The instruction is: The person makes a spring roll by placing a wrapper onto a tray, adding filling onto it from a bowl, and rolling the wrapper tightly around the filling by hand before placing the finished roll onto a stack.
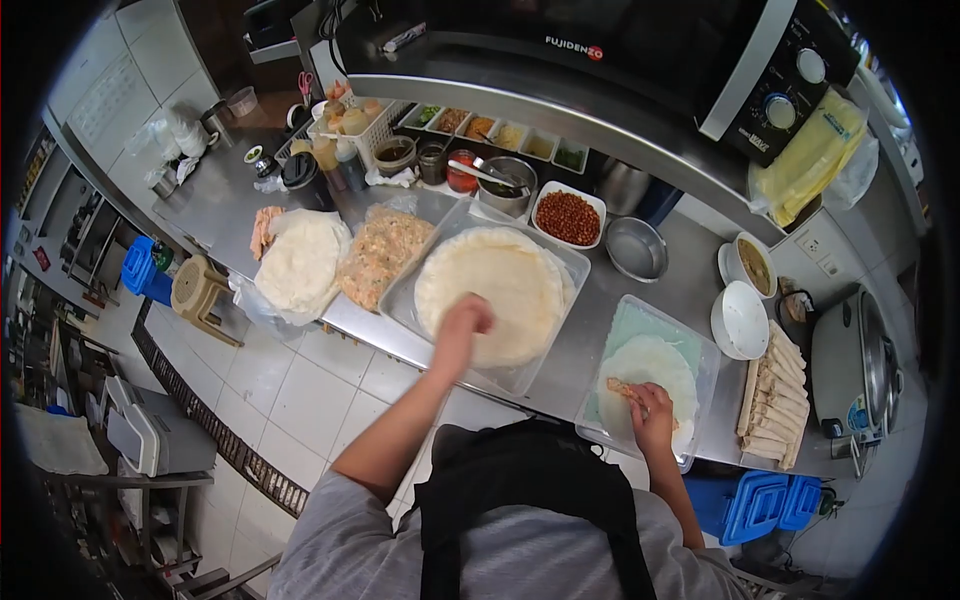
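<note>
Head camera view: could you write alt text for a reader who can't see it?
At a steel counter, a person's right hand is at orange-brown filling on a pale round wrapper, while the left hand is over larger round wrappers in a clear tray. Rolled pieces lie farther right.

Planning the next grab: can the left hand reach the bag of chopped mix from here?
Probably yes: the left hand is over the flat round wrappers, the bag of chopped mix lies beside their clear tray, and only the tray's rim seems to stand between.
</note>
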The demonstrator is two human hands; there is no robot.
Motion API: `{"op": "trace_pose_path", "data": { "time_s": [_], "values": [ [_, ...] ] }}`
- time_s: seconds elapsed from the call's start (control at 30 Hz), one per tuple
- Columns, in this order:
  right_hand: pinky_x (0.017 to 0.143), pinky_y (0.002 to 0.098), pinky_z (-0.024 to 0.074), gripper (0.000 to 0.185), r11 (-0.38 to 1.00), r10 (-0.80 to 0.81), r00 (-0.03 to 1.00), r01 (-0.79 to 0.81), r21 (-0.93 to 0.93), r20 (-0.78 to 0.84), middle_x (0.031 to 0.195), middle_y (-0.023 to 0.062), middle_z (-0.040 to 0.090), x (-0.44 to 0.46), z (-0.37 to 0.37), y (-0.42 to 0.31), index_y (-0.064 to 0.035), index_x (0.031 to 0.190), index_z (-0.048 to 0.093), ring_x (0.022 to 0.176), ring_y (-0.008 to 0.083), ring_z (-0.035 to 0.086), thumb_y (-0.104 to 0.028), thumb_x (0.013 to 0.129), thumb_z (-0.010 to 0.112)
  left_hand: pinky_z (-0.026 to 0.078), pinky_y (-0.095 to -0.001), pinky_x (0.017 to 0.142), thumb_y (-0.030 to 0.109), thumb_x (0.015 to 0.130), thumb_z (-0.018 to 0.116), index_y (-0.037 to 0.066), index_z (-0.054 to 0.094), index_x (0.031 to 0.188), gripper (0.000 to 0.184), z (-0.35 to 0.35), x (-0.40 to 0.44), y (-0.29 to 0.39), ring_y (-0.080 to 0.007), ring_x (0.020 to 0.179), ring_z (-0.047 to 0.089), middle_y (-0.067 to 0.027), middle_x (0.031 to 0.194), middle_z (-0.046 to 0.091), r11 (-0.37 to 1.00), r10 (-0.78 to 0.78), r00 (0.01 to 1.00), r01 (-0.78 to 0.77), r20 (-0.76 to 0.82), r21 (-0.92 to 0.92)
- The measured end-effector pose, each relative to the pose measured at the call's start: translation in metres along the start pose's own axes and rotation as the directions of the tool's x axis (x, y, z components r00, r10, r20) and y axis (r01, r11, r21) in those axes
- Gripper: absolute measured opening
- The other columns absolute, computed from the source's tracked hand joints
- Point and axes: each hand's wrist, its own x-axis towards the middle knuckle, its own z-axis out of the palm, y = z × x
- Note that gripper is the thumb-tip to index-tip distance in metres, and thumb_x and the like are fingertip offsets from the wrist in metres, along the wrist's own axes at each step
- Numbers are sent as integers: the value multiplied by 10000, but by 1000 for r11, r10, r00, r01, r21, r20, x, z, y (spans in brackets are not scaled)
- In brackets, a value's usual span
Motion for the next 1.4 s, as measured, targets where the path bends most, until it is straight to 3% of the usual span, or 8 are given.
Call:
{"op": "trace_pose_path", "data": {
  "time_s": [0.17,0.27,0.33,0.87,1.03,1.1,1.2,1.4],
  "values": [
    [944,420,447,325,990,131,985,-123,76,-110,1134,169,616,-11,-9,-3,-78,1131,683,1081,347,583,-48,807,682,494,-290,748,164,978,552,17,647,1023,181,-141,98,12,-154,815,609,-46,896,656,836,342,846,-76,-408,543],
    [948,416,453,324,993,116,988,-112,37,-105,1138,174,610,-20,-21,-2,-77,1129,682,1084,350,583,-32,808,679,512,-358,830,176,939,598,-9,653,1072,235,-191,148,11,-257,932,650,-141,1037,679,718,283,859,106,-427,688],
    [946,415,459,319,991,133,985,-129,40,-108,1136,174,609,-23,-33,-1,-74,1127,681,1082,350,584,-31,811,679,496,-422,914,182,893,625,-13,651,1115,297,-202,168,8,-350,1050,625,-219,1133,642,381,332,872,224,-359,897],
    [943,394,469,263,958,257,893,-286,-27,-370,1108,172,594,-28,-64,-45,-36,1110,669,1080,334,585,35,861,621,464,-469,985,492,967,488,-85,619,1159,622,-249,253,-36,-446,1133,594,-327,1177,623,212,-94,892,451,-441,867],
    [867,337,493,210,921,384,788,-364,139,-481,1131,150,593,-4,11,-117,-30,1098,666,1078,269,585,16,909,587,510,-426,849,507,963,524,-83,682,976,612,-258,252,-17,-388,890,691,-261,951,709,409,-318,919,356,-234,840],
    [869,343,493,217,963,267,858,-251,97,-438,1124,145,595,21,35,-147,-31,1078,673,1087,283,583,33,882,604,508,-351,724,405,985,562,-80,677,912,504,-238,230,23,-208,744,654,-160,850,706,853,-288,950,311,-117,420],
    [881,350,488,237,979,194,893,-150,137,-407,1106,144,598,77,61,-200,-34,1080,676,1092,293,581,40,863,617,479,-285,660,303,1012,559,-49,681,902,388,-219,215,61,-86,687,550,-56,747,655,970,-184,982,174,46,167],
    [819,280,505,360,805,240,964,-129,579,-118,1243,108,537,178,118,-315,-56,1268,582,1005,184,597,0,914,601,456,-388,931,128,851,700,162,727,1011,165,-169,149,62,-369,1180,533,-159,1220,620,455,400,766,-643,503,617]
  ]
}}
